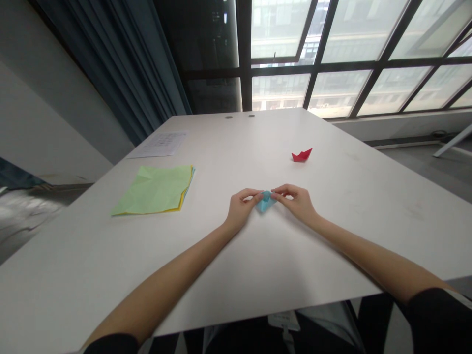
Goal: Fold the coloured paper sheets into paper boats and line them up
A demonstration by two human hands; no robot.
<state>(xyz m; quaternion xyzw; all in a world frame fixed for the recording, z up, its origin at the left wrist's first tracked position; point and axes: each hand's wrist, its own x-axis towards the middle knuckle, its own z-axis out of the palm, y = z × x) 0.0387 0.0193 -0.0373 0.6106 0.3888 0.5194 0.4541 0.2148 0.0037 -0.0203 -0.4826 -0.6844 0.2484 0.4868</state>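
A small piece of folded light-blue paper point(265, 203) is held between both hands, just above or on the white table. My left hand point(242, 206) pinches its left side between thumb and fingers. On the opposite side, my right hand point(296, 200) grips the paper's upper right edge in the same kind of pinch. The fold's point faces down toward me, and its upper corners are partly covered by my fingertips. Beyond my right hand, a red folded paper boat point(302, 156) rests on the table.
A stack of coloured paper sheets point(157, 189), pale green on top with yellow and blue beneath, lies to the left. Behind it is a printed white sheet point(160, 144). The white table point(228, 265) reaches toward the windows, with a dark blue curtain point(121, 64) at its far left.
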